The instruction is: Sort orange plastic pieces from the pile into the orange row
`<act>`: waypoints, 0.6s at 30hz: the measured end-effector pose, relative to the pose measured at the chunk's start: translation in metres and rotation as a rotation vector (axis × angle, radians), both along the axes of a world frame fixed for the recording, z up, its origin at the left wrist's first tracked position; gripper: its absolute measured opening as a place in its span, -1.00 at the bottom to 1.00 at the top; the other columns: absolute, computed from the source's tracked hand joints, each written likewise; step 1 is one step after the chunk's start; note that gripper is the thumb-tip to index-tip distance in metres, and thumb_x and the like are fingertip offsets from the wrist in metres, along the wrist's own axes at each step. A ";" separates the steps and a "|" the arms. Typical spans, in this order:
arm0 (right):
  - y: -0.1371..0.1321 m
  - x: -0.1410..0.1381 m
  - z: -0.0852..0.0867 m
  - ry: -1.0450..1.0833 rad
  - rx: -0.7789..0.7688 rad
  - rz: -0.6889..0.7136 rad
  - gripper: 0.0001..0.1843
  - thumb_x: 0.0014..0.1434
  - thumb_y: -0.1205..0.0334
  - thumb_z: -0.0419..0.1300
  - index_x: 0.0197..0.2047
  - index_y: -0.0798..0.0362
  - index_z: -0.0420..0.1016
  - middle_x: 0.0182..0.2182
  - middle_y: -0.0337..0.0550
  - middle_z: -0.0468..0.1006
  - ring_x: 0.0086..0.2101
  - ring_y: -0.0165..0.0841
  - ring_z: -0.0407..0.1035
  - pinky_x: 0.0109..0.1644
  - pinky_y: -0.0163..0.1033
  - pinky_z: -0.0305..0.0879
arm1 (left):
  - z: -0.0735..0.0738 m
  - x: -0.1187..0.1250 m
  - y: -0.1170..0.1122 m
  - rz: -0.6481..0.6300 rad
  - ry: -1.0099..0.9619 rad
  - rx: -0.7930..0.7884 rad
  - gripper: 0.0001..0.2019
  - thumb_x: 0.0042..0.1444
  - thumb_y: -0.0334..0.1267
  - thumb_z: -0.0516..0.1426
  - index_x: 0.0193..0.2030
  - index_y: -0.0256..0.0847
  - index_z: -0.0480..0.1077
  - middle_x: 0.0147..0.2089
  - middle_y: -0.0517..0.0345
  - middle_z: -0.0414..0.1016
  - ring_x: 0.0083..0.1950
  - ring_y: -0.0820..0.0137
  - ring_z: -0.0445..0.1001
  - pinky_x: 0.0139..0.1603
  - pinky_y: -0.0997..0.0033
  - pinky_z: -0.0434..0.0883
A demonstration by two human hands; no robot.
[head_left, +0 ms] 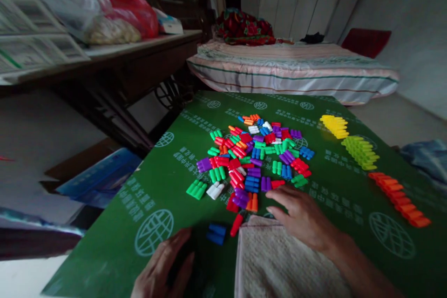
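Tan cloth [279, 265] sits closest, left hand [162, 265] at its 9 o'clock, right hand [302, 216] at 1, fingers apart on both, loose pieces [253, 172] at 12, so I'd guess mid-sort, next needing a pinch for those 2 o'clock rows [360, 152].

Plastic pcs in rows: 1 yellow ribbed row [334, 126], 1 lime-green ribbed row [359, 152], 1 orange ribbed row [399, 199], 3 tot. Multicolour plastic heap [256, 162]: 1, dozens of pcs, overlapped, exact ct unclear. Beige fabric cloth [279, 260]: 1. Bare left hand [163, 265]: 1. Bare right hand [303, 216]: 1. Green printed tabletop [104, 247]: 1. Striped-sheet bed [279, 70]: 1.
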State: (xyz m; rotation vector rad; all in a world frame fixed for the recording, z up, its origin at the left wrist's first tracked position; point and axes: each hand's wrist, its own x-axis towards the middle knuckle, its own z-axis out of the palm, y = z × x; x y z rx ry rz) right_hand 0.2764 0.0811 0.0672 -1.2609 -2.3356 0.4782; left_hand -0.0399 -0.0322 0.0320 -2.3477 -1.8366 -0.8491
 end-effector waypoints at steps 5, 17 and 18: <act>-0.003 -0.038 -0.002 -0.164 -0.065 0.054 -0.75 0.16 0.43 0.13 -0.11 0.00 0.48 -0.16 -0.13 0.53 -0.17 -0.28 0.42 -0.11 -0.22 0.36 | -0.007 -0.006 0.013 0.029 0.184 0.114 -0.63 0.18 -0.14 0.09 0.10 -0.21 0.30 0.13 -0.05 0.44 0.06 0.32 0.50 0.09 0.37 0.51; -0.003 -0.042 -0.015 -0.144 -0.038 0.001 -0.90 0.13 0.40 0.16 -0.28 0.04 0.44 -0.25 -0.17 0.48 -0.21 -0.30 0.37 -0.16 -0.25 0.30 | 0.022 -0.014 0.075 -0.005 0.151 0.243 -0.74 0.21 -0.13 0.05 -0.06 -0.23 0.36 0.05 -0.04 0.45 -0.01 0.33 0.51 0.00 0.34 0.53; -0.002 -0.043 -0.015 -0.153 -0.021 0.003 -0.92 0.13 0.40 0.16 -0.30 0.05 0.44 -0.26 -0.17 0.48 -0.21 -0.31 0.37 -0.16 -0.25 0.30 | 0.025 -0.018 0.084 -0.001 0.144 0.252 -0.72 0.21 -0.09 0.04 -0.07 -0.21 0.37 0.05 -0.01 0.45 -0.01 0.33 0.51 0.00 0.33 0.53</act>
